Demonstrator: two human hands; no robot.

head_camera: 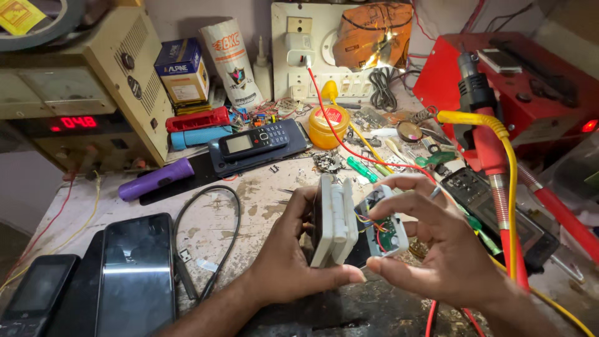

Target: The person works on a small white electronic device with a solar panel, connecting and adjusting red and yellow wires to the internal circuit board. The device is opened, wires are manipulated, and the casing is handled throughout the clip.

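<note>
While both hands close around a small opened device just below the centre of the frame, the left hand (287, 249) clamps the white plastic casing (334, 218) between thumb and curled fingers, holding it upright with its hinged or ribbed edge turned toward the camera. The right hand (437, 249) wraps loosely about the other half, fingers spread above and thumb tip pressed beneath, so that the green circuit board (390, 232) with its thin coloured wires shows between them. Neither hand is free; each has a firm hold on its half of the shell, and the two halves stay joined by the wiring.

As I judge it, the step in hand is parting the housing to inspect or reach the board. A next move would call for gentle, even separation, since the short wires could tear from their solder points if pulled wide.

Outward from the grip, a red lead (349, 140) runs from the wall socket panel (299, 50) at upper centre down toward the hands. A yellow cable (499, 134) arcs at right over a red tool stand (493, 150). A keypad phone (253, 142) lies at upper centre-left beside a purple cylinder (156, 179); a dark smartphone (136, 274) sits at lower left, and a bench power supply (75, 93) with a red digital readout fills the upper left.
</note>
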